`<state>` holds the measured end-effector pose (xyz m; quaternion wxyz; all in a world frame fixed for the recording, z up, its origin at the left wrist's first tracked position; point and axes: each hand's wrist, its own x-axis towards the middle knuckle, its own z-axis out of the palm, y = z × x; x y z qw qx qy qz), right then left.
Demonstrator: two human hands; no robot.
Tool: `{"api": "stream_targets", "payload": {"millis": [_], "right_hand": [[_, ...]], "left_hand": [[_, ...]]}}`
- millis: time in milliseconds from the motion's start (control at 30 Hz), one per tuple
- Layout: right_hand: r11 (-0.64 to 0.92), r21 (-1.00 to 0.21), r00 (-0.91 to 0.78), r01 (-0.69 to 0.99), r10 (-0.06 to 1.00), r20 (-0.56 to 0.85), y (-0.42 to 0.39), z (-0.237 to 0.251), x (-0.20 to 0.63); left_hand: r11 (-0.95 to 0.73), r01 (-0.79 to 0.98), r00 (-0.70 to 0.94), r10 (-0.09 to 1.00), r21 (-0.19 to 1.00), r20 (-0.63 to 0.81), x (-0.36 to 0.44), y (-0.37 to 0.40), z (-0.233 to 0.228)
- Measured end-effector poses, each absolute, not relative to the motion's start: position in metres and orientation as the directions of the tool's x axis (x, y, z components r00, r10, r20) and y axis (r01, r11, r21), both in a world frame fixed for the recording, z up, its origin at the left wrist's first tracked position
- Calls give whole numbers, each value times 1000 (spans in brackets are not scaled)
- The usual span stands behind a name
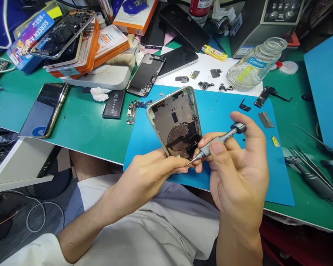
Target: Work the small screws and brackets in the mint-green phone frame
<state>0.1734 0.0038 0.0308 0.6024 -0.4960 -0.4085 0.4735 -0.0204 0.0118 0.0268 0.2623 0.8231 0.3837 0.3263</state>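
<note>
Phone housing (175, 120): we've got a stripped rear shell here, silvery-green metal rim, bare grey interior, a dark round coil patch low in the middle and a small dark rectangle above it.
Housing position: held up off the blue mat (230, 122), just over its near edge and in front of our lap, open side facing us.
Housing axis: long axis runs from the hands up and away, leaning a little to the left; the rounded top end points toward the back of the bench, the bottom end sits down between our fingers.
Left hand (147, 173): closed round the bottom end of the housing, thumb on the near edge, fingers tucked behind; a firm pinch, nothing else in it.
Right hand (235, 170): wrapped on the screwdriver (219, 142), thumb and fingers pinching the knurled grey shaft, forefinger curled over its cap.
Screwdriver axis: cap up to the right, fine tip down to the left, and that tip meets the bottom edge of the housing right by the left thumb.
On the mat: small dark parts scattered beyond the housing, well apart from our hands.
Glass jar (255, 64): lying on its side on white paper past the mat's far right corner.
Dark phone (44, 109): flat on the green bench, far left.
Tweezers (313, 166): on the bench at the right.
</note>
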Motion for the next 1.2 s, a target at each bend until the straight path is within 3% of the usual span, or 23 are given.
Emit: {"api": "stream_targets", "payload": {"millis": [667, 1200], "right_hand": [[70, -965, 196, -253, 980, 20, 6, 31, 174], [-24, -947, 142, -319, 987, -73, 9, 35, 183]], "left_hand": [[-629, 413, 483, 765, 659, 427, -19, 11, 25], [-613, 417, 508, 770, 671, 387, -18, 12, 23]]}}
